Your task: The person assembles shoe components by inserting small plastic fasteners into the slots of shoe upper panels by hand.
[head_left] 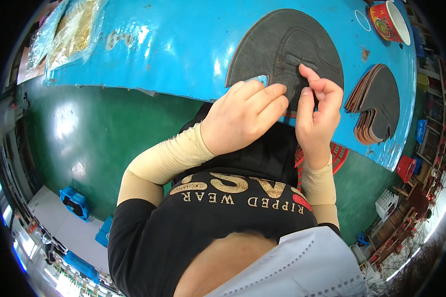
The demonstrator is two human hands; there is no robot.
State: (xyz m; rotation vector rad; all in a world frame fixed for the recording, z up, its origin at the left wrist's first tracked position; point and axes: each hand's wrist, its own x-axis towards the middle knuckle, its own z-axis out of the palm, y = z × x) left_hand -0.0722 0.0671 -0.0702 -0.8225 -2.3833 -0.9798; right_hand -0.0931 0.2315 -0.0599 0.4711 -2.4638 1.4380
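Fingers of the left hand [245, 116] curl down onto the near edge of a dark semicircular leather piece [282, 44] on the blue table [183, 49]. Just beside, the right hand [318, 111] pinches its centre flap. Right of the piece lies a stack of similar pieces [379, 106].

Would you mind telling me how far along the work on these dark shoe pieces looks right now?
One dark fan-shaped piece lies flat on the blue table. The left hand presses its near edge, while the right hand pinches a small strip at its middle, so this piece is in hand. A stack of similar pieces sits to the right; whether those are finished or waiting cannot be told.
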